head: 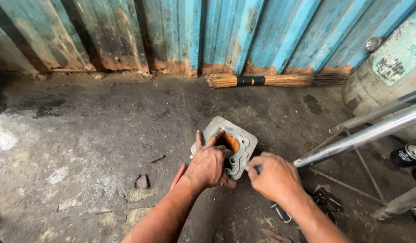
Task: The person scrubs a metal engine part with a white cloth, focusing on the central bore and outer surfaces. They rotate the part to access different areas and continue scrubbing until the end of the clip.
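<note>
A wall of blue corrugated sheet (244,31), rusted along its foot, closes off the far side, and the stained concrete floor (91,135) spreads out in front of it. At the right stands a pale drum (388,76), with shiny metal tubes (365,132) slanting across just below it. A stick broom (271,80), bound with a black band, lies on the floor against the wall.

Near the middle of the floor sits a grey metal cylinder block (241,139) with an orange-rusted bore. The left hand (210,164) presses down on it, fingers spread, one fingertip at the bore's edge, so this grip is flat and apart rather than clamped. The right hand (275,176) is just beside the block's right edge, grip closed together around a small tool that is mostly hidden. A red-handled tool (177,176) lies by the left wrist, and a small stone (141,182) further left.
</note>
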